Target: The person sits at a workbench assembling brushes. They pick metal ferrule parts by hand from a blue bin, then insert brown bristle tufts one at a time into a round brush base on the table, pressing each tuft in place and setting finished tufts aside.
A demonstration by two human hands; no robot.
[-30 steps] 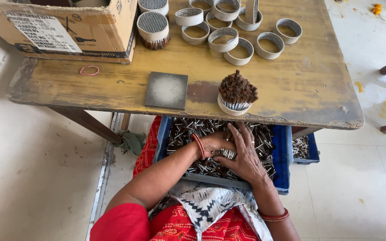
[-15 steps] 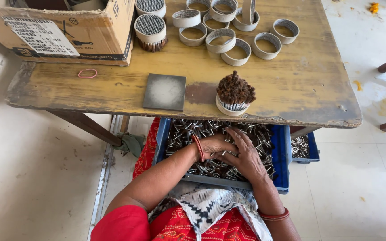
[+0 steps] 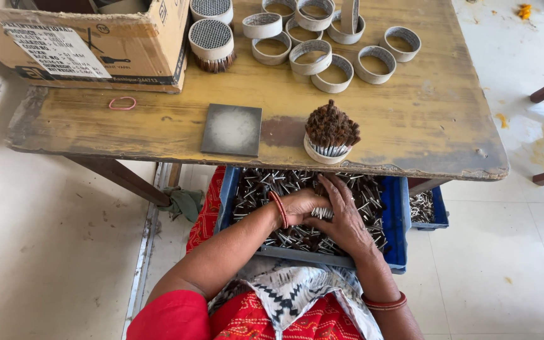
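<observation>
Hands: left hand [image 3: 300,206] and right hand [image 3: 341,214] are pressed together, a small bundle of short silvery sticks [image 3: 322,213] clamped between.
Bundle axis: roughly crosswise, right hand uppermost.
Surround: blue plastic crate [image 3: 398,214] of loose sticks is directly beneath; worn yellow tabletop [image 3: 410,126] is just beyond.

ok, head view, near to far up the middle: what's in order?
Both hands in the blue crate of small sticks → filled ring at table edge → empty rings at the back.
</observation>
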